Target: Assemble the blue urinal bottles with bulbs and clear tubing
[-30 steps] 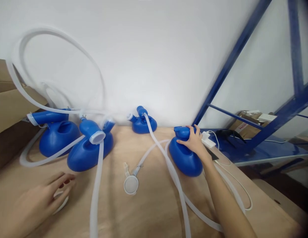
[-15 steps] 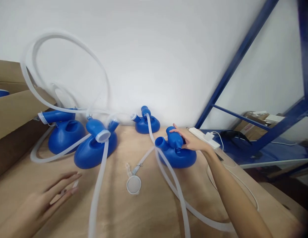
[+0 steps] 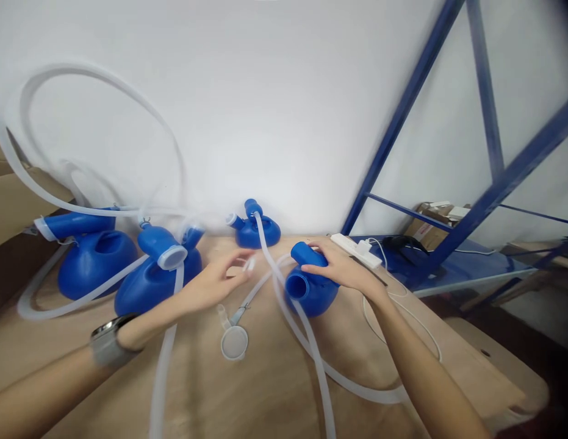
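My right hand point(image 3: 336, 265) grips the upper blue neck of a blue plastic urinal bottle point(image 3: 318, 300), whose round open mouth faces me. Left of it, my left hand point(image 3: 222, 274) pinches a small white ring-like piece point(image 3: 251, 264) between thumb and fingers, apart from the bottle. A translucent round cap point(image 3: 234, 342) on a hose end lies on the table below my left hand. Another blue bottle point(image 3: 260, 235) with a hose stands by the wall. Two more bottles, one at far left point(image 3: 96, 262) and one behind my left forearm point(image 3: 137, 289), carry white-rimmed necks.
White hoses loop over the left bottles and run across the brown table point(image 3: 260, 396). A cardboard box point(image 3: 27, 201) stands at left. On the right are a power strip point(image 3: 357, 250) with cables and a blue metal rack point(image 3: 402, 122).
My left hand has moved right and away from me with the white piece, towards the right-hand bottle. That bottle has turned, its mouth now facing me. The view has shifted right.
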